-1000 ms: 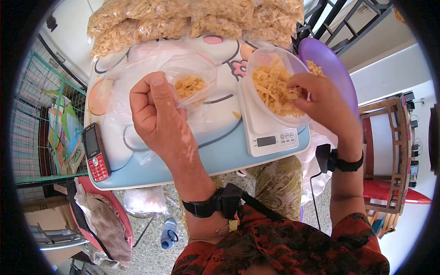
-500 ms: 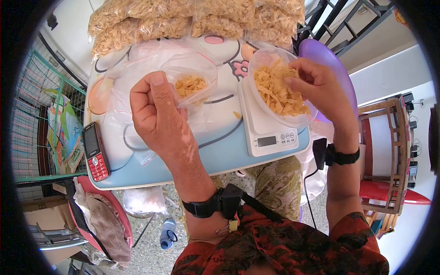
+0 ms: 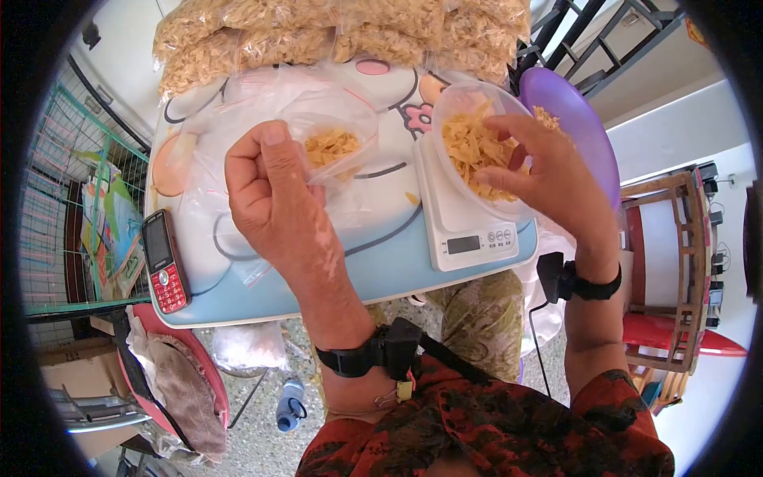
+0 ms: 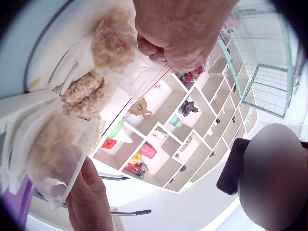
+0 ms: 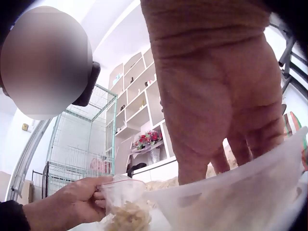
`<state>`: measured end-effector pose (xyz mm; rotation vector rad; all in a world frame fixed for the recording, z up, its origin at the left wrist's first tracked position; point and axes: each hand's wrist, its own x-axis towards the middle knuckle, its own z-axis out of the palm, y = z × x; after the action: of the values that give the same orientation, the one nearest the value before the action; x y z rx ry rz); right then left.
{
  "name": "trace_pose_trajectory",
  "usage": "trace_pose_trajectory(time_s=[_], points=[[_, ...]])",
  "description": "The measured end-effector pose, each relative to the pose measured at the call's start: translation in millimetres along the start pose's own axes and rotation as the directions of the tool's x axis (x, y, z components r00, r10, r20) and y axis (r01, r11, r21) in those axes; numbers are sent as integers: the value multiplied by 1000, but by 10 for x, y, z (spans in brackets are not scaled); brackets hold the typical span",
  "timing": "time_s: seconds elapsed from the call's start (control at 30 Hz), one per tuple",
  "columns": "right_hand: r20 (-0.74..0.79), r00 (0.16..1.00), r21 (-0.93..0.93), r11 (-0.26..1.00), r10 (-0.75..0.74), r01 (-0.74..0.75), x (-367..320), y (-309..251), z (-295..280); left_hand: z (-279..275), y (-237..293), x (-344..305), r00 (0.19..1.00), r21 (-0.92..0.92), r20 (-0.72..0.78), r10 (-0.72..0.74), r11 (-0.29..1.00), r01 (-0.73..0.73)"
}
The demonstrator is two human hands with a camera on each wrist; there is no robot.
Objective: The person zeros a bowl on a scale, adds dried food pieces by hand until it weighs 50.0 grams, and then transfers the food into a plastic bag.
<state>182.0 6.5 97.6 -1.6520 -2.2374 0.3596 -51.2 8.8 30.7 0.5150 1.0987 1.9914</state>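
In the head view my left hand [image 3: 274, 195] pinches the edge of a clear zip bag [image 3: 356, 119] with dried flakes [image 3: 330, 149] in it. My right hand [image 3: 548, 171] is over a translucent tub [image 3: 445, 103] of similar flakes [image 3: 469, 143], thumb and fingers spread apart. The tub stands tilted on a white kitchen scale [image 3: 433, 207]. In the right wrist view, the fingers of my right hand [image 5: 221, 96] reach down behind the tub's rim [image 5: 231, 178], and my left hand [image 5: 67, 204] holds the bag [image 5: 126, 190].
Filled bags of flakes [image 3: 286, 44] line the table's back edge. A red phone [image 3: 164, 262] lies at the left, near a green wire cage [image 3: 60, 199]. Behind the tub at the right is a purple basin [image 3: 584, 119] with some flakes. Empty-looking clear bags [image 3: 218, 175] lie under my left hand.
My right hand has shifted over the tub and its fingers have spread from a pinch at the flakes. My left hand has stayed in place with the bag.
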Motion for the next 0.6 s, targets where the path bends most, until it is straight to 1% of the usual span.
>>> trace_pose_trajectory(time_s=[0.1,0.2,0.3,0.4,0.5,0.6], points=[[7,1000,-105,994,-3,4,0,-99,33,-10,-3,6,1000,4,1,7,1000,-7],[23,998,-209,976,65,-59,19,-128,63,0,3,5,1000,5,-6,5,1000,-5],[26,999,-213,977,28,-22,42,-130,90,11,9,5,1000,13,-22,0,1000,0],[-72,992,-169,981,-103,90,41,-125,150,0,12,12,1000,11,-15,1,1000,-1],[-46,988,-225,965,-146,132,28,-143,148,-8,15,15,1000,13,-8,2,1000,-2],[11,997,-169,983,-71,72,44,-127,134,2,28,13,1000,28,-24,0,1000,0]])
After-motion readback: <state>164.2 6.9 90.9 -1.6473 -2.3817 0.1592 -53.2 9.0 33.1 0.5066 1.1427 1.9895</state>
